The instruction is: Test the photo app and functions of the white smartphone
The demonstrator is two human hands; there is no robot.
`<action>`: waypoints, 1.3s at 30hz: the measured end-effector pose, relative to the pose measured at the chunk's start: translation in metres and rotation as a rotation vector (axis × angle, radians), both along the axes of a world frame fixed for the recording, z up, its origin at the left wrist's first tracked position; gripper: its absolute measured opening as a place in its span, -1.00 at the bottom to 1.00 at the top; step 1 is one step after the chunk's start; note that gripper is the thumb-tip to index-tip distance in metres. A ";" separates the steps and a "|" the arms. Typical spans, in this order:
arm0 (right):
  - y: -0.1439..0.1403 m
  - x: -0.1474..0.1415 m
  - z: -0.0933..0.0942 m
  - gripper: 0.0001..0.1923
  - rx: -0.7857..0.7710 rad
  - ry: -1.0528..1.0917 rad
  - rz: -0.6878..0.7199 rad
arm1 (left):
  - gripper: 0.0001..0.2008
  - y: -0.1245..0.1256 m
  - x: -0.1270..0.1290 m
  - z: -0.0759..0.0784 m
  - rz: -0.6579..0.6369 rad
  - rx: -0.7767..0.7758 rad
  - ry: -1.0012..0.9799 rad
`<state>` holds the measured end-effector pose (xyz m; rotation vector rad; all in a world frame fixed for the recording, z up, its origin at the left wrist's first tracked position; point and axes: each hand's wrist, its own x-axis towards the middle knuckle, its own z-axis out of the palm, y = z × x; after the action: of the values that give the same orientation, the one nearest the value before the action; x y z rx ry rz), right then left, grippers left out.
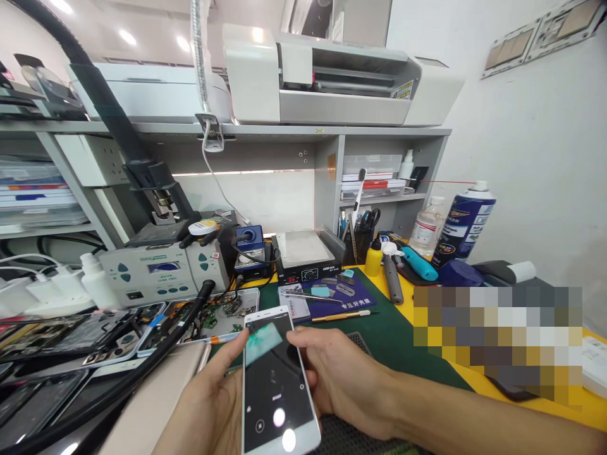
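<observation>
Grasping the white phone [277, 385] between them, left hand [208, 404] and right hand [341, 379] fingers clasp its edges.

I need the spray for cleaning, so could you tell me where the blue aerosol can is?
In the head view, the blue aerosol can stands at the bench's far right by the wall, beside the clear bottle.

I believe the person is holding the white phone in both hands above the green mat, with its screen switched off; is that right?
Not quite: the head view shows the white phone's screen lit, with white on-screen buttons near its lower edge. The rest holds: the left hand and right hand grip it above the green mat.
</observation>
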<state>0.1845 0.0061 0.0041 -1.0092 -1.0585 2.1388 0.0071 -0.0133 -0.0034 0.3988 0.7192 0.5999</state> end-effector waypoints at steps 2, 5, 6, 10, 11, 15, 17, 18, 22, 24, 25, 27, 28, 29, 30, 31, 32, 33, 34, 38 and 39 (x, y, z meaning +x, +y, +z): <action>0.000 0.000 -0.001 -0.68 0.002 0.012 -0.001 | -0.41 0.001 0.000 0.001 0.014 0.003 -0.004; 0.000 0.000 -0.003 -0.69 -0.002 0.020 -0.003 | -0.35 0.003 0.000 0.001 0.035 -0.007 0.002; 0.001 0.000 -0.003 -0.69 -0.002 0.022 -0.002 | -0.34 0.003 0.000 0.001 0.037 -0.013 0.005; 0.001 0.000 -0.004 -0.71 0.007 0.025 -0.003 | -0.36 0.004 0.001 0.002 -0.003 -0.007 0.008; 0.001 0.000 -0.003 -0.72 0.011 0.023 -0.002 | -0.37 0.004 0.001 0.003 -0.025 0.002 0.011; 0.001 0.001 -0.002 -0.74 0.019 0.017 -0.003 | -0.38 0.002 0.001 0.004 -0.085 0.022 0.029; 0.000 0.001 -0.001 -0.72 0.020 0.011 -0.002 | -0.36 0.001 0.000 0.005 -0.095 0.021 0.035; 0.000 0.001 -0.001 -0.72 0.022 0.009 0.001 | -0.35 0.000 0.000 0.005 -0.096 0.022 0.038; 0.000 0.001 -0.002 -0.77 0.039 0.016 -0.001 | -0.38 0.000 0.001 0.008 -0.080 0.033 0.045; 0.000 0.001 -0.003 -0.82 0.036 0.022 -0.014 | -0.38 0.000 0.005 0.010 -0.051 0.042 0.065; 0.000 0.001 -0.004 -0.84 0.033 0.024 -0.019 | -0.37 0.000 0.006 0.011 -0.035 0.046 0.079; 0.000 0.001 -0.005 -0.86 0.029 0.028 -0.021 | -0.31 0.000 0.010 0.013 0.009 0.052 0.107; 0.000 0.001 -0.005 -0.87 0.031 0.033 -0.026 | -0.28 0.000 0.010 0.014 0.023 0.052 0.116; 0.000 0.001 -0.004 -0.89 0.033 0.038 -0.033 | -0.27 0.000 0.011 0.014 0.031 0.052 0.117; 0.000 0.001 -0.004 -0.90 0.036 0.043 -0.046 | -0.29 -0.001 0.010 0.014 0.034 0.052 0.114; -0.001 0.001 -0.003 -0.90 0.040 0.046 -0.059 | -0.33 -0.001 0.010 0.013 0.032 0.048 0.107; -0.001 0.002 -0.002 -0.88 0.045 0.044 -0.066 | -0.37 -0.001 0.009 0.013 0.032 0.041 0.097; -0.002 0.002 -0.001 -0.82 0.059 0.042 -0.068 | -0.41 -0.002 0.008 0.012 0.032 0.033 0.087; -0.002 0.002 0.000 -0.75 0.076 0.036 -0.059 | -0.45 -0.002 0.008 0.011 0.036 0.023 0.081; -0.006 0.003 0.002 -0.49 0.159 -0.003 -0.012 | -0.50 -0.003 0.005 0.008 0.066 0.007 0.098; -0.007 0.004 0.002 -0.46 0.170 -0.007 -0.007 | -0.50 -0.003 0.004 0.007 0.075 0.013 0.103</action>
<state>0.1881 -0.0009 0.0057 -0.9396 -1.2146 2.0023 0.0112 -0.0164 0.0037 0.4189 0.8323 0.6585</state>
